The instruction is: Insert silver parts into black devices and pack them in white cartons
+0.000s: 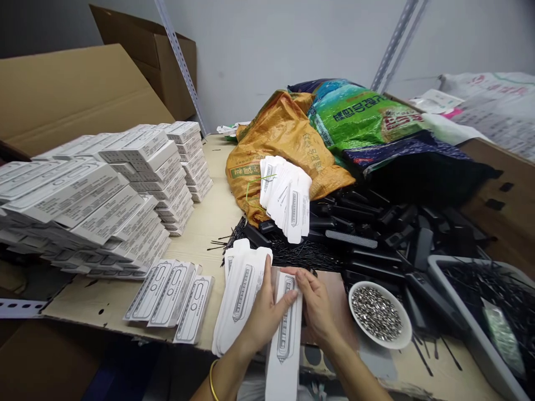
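Stacked white boxes (92,200) crowd your surface's (198,245) left edge, and three more boxes (171,295) lie by its front edge. Next along comes a pile of flat cartons (240,301). Your left hand (265,314) has its grip clamped on the white carton (284,340), thumb across the printed face, the carton jutting over the front edge's middle. Your right hand (317,303) grips its upper right side, clamped too. Further right, you have a bowl (393,343) of metal pieces (376,312), then a grey bin (472,328) toward the front right corner.
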A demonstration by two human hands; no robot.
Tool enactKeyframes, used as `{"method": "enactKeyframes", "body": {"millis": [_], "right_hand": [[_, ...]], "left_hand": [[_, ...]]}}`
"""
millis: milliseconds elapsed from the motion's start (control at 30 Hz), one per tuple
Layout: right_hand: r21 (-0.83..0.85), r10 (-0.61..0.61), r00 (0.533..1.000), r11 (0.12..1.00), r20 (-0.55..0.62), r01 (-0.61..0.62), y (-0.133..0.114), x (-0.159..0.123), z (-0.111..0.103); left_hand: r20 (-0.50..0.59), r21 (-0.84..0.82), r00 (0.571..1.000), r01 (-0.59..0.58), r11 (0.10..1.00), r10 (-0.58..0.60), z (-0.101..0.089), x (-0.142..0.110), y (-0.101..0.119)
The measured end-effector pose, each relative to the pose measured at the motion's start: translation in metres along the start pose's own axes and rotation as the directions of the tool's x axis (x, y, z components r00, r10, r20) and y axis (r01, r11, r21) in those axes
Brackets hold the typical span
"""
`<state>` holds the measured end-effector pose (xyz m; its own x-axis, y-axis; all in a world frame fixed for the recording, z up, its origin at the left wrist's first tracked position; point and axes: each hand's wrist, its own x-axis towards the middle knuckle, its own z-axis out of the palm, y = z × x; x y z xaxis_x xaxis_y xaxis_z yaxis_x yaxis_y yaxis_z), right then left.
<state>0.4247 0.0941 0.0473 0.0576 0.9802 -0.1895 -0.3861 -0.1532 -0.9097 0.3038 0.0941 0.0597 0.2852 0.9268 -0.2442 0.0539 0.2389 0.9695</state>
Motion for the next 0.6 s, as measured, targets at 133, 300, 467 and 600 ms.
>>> {"method": "enactKeyframes", "body": {"millis": [133,300,467,600], "right_hand": [[-0.029,-0.006,0.998,1.0,-0.06,0.004,0.005,-0.005,-0.013],[-0.033,-0.044,0.971,0.999,-0.235,0.037,0.003,0.008,-0.016],[-0.695,-0.273,0.912,0.591,0.306,0.41,0.006,0.003,-0.035],[-0.721,-0.116,0.726,0.088,0.678,0.687,0.02,-0.002,-0.063]], "left_hand": [[0.052,-0.011,0.996,0.068,0.998,-0.068,-0.006,0.001,0.009],[0.281,0.307,0.915,-0.372,0.876,0.29,-0.008,-0.01,0.019],[-0.183,0.352,0.906,-0.303,0.886,0.382,-0.014,-0.007,0.009],[-0.308,0.349,0.934,-0.064,0.935,0.18,-0.018,0.001,0.006]]}}
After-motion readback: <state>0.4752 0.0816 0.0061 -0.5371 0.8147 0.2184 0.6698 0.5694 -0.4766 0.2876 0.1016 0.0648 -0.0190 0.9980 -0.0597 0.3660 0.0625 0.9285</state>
